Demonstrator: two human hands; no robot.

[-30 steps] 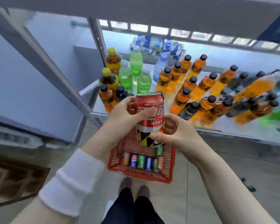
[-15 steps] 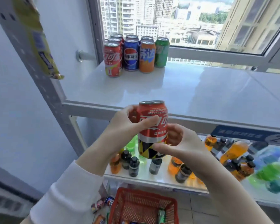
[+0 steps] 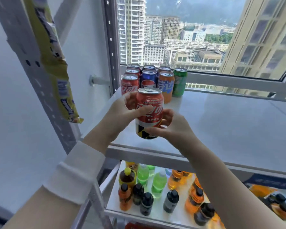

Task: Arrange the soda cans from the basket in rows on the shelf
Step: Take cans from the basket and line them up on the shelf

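red can (image 3: 149, 113) gripped by both hands, above shelf (image 3: 229, 129)

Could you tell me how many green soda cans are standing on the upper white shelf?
1. The green soda can stands at the right end of the group of cans at the back-left of the upper white shelf, beside the orange cans. Others could be hidden behind.

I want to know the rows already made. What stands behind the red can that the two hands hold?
Behind the held red can stand shelved cans: a red front can, a blue can, an orange can, a green can. More tops show behind. The held can hides the blue one's base.
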